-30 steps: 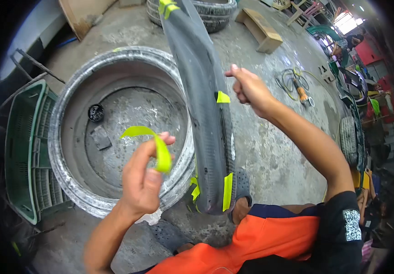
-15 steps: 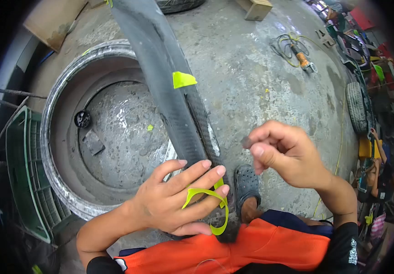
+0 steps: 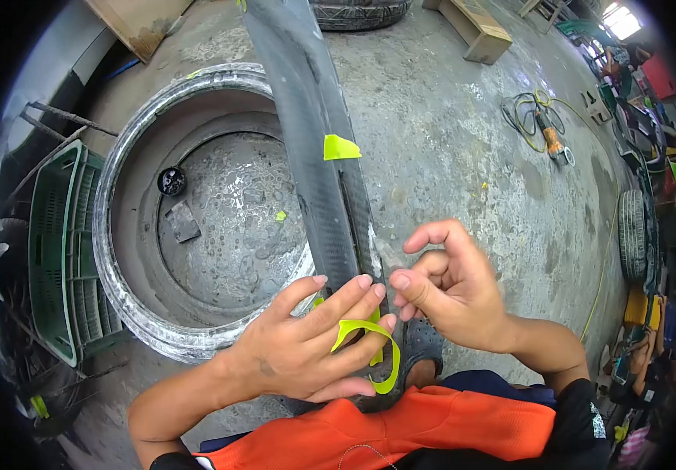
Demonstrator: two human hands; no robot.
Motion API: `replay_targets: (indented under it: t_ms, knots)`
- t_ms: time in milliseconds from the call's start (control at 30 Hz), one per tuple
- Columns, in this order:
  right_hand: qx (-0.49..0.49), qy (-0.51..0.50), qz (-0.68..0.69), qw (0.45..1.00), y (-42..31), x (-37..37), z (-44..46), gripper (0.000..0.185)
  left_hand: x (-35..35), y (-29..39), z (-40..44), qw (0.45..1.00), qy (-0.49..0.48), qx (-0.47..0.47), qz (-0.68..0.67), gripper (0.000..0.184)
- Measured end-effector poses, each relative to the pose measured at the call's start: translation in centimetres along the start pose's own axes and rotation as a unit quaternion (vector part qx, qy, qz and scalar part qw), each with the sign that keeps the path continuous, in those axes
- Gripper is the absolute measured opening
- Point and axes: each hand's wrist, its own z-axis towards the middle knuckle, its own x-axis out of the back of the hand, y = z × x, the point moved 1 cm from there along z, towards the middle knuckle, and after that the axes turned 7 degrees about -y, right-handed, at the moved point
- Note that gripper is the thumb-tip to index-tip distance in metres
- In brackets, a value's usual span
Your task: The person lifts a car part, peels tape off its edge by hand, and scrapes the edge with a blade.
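My left hand (image 3: 295, 345) lies palm down with its fingers spread on the near end of a long dark panel (image 3: 310, 196); a loose strip of yellow-green tape (image 3: 395, 364) loops around its fingers, curling out beside the little finger. The panel runs away from my lap, passing over the right side of a large tire (image 3: 105, 235) in my view; a short piece of tape (image 3: 341, 147) sticks across it farther up, just above a long slot. My right hand (image 3: 459, 294) is raised just right of the panel, fingers half curled and thumb toward them; the view is blurred at the tips, so I cannot tell whether I pinch anything there. Inside the tire's ring sit a round black container (image 3: 172, 182) and a grey square block (image 3: 183, 222); a green crate (image 3: 74, 258) stands just left of it; an orange power tool (image 3: 555, 145) lies on the floor (image 3: 447, 172), well apart from my right hand.
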Motion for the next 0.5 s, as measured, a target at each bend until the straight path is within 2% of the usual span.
replay_targets:
  t_ms: [167,233,300,367,500]
  knots:
    - [0.019,-0.010,0.033,0.999,0.9,-0.3,0.4,0.026,-0.4,0.0,0.3,1.000,-0.001,-0.001,0.005,0.050]
    - [0.036,0.003,0.037,0.999,1.2,-0.5,0.6,0.025,-0.5,-0.1,0.2,1.000,-0.010,-0.003,0.014,0.056]
    - [0.051,0.014,0.040,0.998,0.9,-0.6,0.8,0.024,-0.5,-0.1,0.3,1.000,0.002,-0.001,0.003,0.053]
    - [-0.036,-0.016,0.140,0.989,0.3,-0.3,1.0,0.023,-0.4,-0.2,0.3,1.000,0.012,0.005,-0.009,0.051]
    - [-0.030,-0.067,0.221,0.972,1.2,0.8,1.4,0.022,-0.7,-0.2,0.3,0.999,0.007,0.004,-0.035,0.053]
